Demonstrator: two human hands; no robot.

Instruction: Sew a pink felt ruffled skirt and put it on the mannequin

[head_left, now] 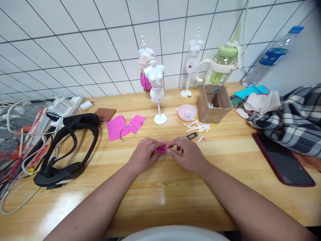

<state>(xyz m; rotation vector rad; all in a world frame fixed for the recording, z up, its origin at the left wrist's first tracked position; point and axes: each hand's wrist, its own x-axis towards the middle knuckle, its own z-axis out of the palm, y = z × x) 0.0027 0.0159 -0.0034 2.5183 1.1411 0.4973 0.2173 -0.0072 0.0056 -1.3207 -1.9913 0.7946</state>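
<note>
Both hands meet over the wooden table [160,201]: left hand [144,154] and right hand [187,154] pinch a folded pink paper [162,148] between fingertips. Beyond lie pink sheets [116,126], a mannequin [156,87], a box [214,103], then tiled wall [87,43].

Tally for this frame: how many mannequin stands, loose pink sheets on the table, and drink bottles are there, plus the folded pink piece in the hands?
Mannequin stands: 3 (front one, behind it, right one)
Loose pink sheets: 2 ()
Drink bottles: 2 (green jug, water bottle)
Folded pink piece, pinched by left hand and right hand: 1
Total: 8
</note>
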